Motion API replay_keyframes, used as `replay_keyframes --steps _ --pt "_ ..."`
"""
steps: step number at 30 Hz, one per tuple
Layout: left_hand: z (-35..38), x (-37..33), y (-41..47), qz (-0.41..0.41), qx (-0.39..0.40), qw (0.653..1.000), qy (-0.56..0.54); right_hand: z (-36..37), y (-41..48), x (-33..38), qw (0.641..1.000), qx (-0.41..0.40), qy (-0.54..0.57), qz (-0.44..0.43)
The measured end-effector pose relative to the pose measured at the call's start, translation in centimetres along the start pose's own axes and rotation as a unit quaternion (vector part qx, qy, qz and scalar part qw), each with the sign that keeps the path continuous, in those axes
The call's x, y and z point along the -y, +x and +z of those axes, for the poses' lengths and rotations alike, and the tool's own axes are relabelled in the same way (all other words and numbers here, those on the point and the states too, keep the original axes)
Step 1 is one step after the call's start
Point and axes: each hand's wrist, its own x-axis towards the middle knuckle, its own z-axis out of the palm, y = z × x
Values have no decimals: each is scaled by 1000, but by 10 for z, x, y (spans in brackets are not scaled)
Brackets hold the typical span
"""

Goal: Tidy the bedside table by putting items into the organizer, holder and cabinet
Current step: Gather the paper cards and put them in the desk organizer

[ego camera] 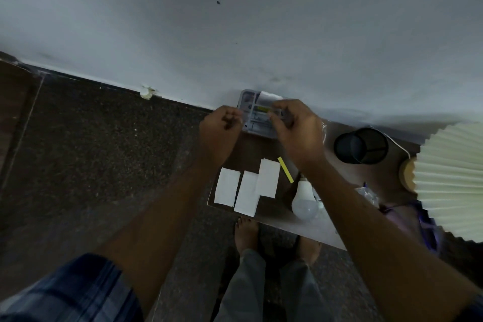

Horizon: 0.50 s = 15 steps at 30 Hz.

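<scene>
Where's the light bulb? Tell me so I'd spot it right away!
Find the brown bedside table. Near its front edge, just right of three white paper slips, lies the light bulb. It is the only round, bulging white thing there.

You have a grey organizer point(247, 102) on a dark brown table point(251, 149), three white paper slips point(247, 193), a yellow strip point(285, 169), a second yellow strip point(262, 110), a white bulb point(304, 200) and a black mesh holder point(362, 145). The lampshade point(454, 178) is cream and pleated; your sleeve point(65, 293) is blue plaid.
</scene>
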Motion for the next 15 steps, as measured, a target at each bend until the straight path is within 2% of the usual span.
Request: replay_keyframes --steps 3,7,12,15 --pt "-7 19 -29 -60 41 997 -5 11 -23 -3 1000 21 8 -10" --pt "-15 42 -58 -118 58 991 11 33 -54 -15 995 75 -46 -40" --pt "-16 69 -80 -185 81 978 49 61 -84 -24 987 132 -90 8" --pt "-16 85 -92 -184 96 973 96 75 -96 -31 977 170 -122 28"
